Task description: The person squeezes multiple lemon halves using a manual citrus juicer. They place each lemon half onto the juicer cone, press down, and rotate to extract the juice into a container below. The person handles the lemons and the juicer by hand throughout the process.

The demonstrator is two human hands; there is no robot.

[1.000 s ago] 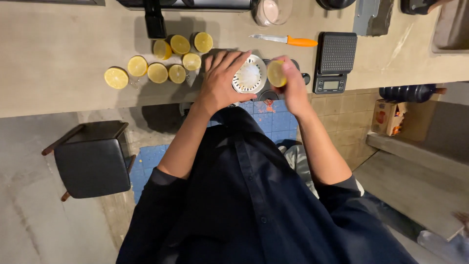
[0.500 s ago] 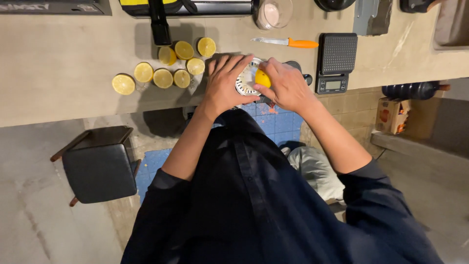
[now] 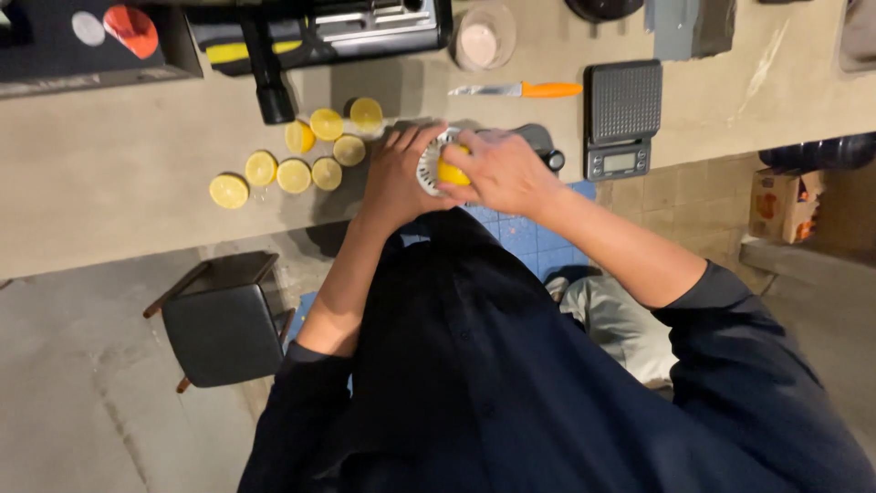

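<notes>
Premises: a kitchen or drinks-preparation area. Evidence: a long beige counter carrying cut lemon halves, a citrus juicer, an orange-handled knife, a digital scale and a dark appliance. A stool stands on the concrete floor.

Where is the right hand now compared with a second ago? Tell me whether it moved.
Yes. The right hand moved left, away from the black scale, and now presses the lemon half onto the white juicer, which the left hand steadies.
</notes>
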